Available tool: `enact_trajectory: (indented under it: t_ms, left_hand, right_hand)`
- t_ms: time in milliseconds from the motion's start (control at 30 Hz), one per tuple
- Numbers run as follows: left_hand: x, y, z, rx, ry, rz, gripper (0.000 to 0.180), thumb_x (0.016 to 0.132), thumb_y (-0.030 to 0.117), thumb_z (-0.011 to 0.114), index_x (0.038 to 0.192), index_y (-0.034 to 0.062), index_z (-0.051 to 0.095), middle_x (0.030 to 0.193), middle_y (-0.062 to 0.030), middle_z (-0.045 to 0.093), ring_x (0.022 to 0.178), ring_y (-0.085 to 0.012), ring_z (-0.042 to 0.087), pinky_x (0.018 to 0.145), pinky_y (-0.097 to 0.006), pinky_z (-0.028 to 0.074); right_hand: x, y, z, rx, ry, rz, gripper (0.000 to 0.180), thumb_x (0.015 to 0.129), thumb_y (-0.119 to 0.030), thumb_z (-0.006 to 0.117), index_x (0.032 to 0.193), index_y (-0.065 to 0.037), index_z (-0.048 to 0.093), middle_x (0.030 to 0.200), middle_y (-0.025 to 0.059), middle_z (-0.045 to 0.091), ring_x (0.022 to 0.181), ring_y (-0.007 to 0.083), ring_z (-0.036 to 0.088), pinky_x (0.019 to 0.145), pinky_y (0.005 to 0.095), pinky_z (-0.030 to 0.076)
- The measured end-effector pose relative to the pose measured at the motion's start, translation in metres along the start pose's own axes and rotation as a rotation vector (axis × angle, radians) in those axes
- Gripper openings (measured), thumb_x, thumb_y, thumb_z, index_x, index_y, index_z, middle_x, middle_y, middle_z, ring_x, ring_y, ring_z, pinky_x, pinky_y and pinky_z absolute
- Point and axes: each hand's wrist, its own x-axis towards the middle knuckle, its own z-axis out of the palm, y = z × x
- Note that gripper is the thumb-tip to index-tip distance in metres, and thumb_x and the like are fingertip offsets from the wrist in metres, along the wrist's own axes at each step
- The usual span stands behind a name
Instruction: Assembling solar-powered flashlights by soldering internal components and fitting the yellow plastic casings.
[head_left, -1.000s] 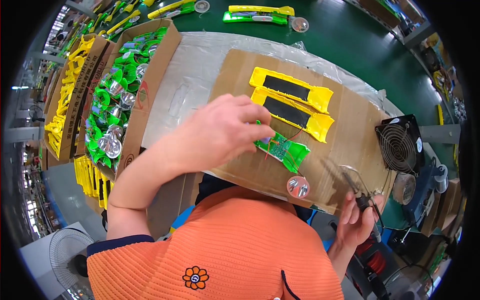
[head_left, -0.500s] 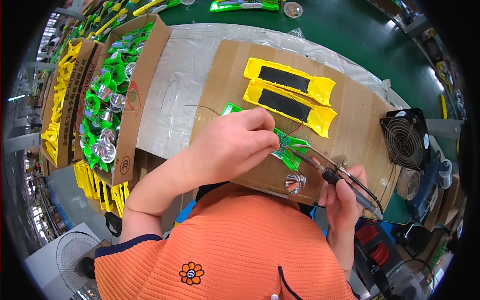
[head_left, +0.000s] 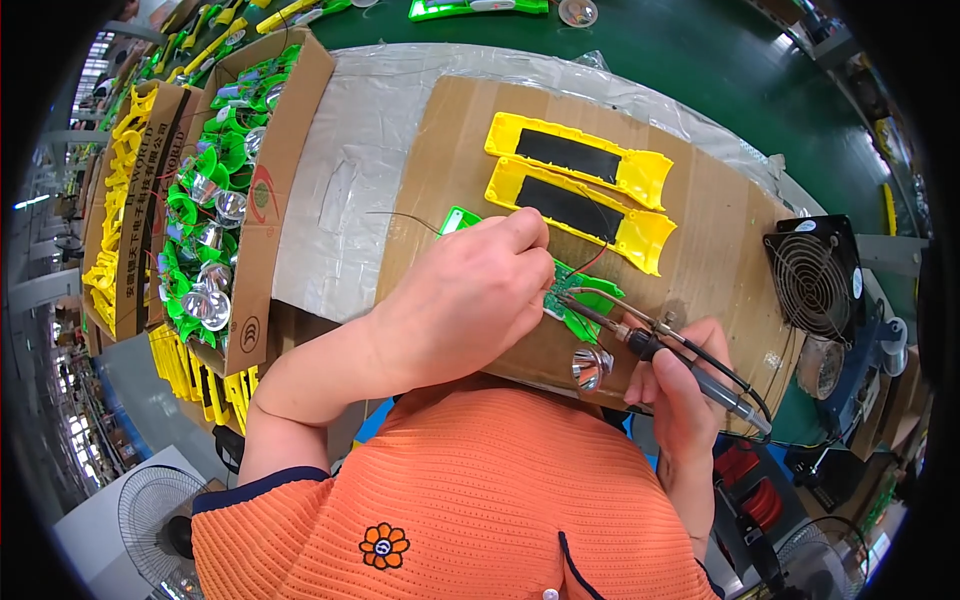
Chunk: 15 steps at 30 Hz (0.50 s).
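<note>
My left hand (head_left: 465, 300) is closed in a pinch over a green plastic lamp housing (head_left: 455, 220), covering its middle; what the fingertips hold is hidden. Just beyond them a small green circuit board (head_left: 565, 285) shows, with thin red and dark wires. In my right hand (head_left: 682, 395) is a soldering iron (head_left: 645, 345), a thin metal tube running along it. Its tip reaches the board beside my left fingertips. A shiny reflector cup (head_left: 591, 367) lies just below the housing's right end. Farther off, two yellow housing halves (head_left: 560, 150) with black panels lie side by side.
The work lies on a cardboard sheet (head_left: 430, 150). At left, one carton (head_left: 290, 150) holds green housings with reflectors, and another (head_left: 150, 230) holds yellow parts. A black fan (head_left: 815, 275) stands at right near a blue device (head_left: 855, 375).
The soldering iron has shifted slightly left, bringing its tip in over the board by my left fingertips. My left hand stays pinched in nearly the same place.
</note>
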Motion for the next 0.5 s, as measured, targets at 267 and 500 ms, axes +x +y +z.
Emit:
enact_trajectory:
  t_ms: [267,500]
  left_hand:
    - [0.0003,-0.0037,-0.0009,0.003,-0.021,0.029,0.007,0.081,0.006,0.067,0.083,0.0039,0.06,0.095,-0.0092,0.056,0.086,-0.0272,0.061,0.074,-0.036,0.051]
    - [0.0004,-0.005,-0.0036,-0.002,-0.048,0.049,0.006,0.082,0.007,0.066,0.084,0.0036,0.061,0.096,-0.0092,0.056,0.086,-0.027,0.06,0.074,-0.037,0.051]
  right_hand:
    - [0.0014,-0.0011,0.0043,-0.008,0.016,0.017,0.019,0.089,0.0,0.062,0.094,-0.001,0.044,0.069,0.0097,0.057,0.054,0.0145,0.056,0.055,0.0325,0.054]
    - [0.0005,-0.004,0.0076,-0.009,0.022,0.032,0.018,0.089,0.001,0.061,0.094,-0.001,0.044,0.069,0.0103,0.058,0.054,0.0152,0.057,0.055,0.0329,0.054]
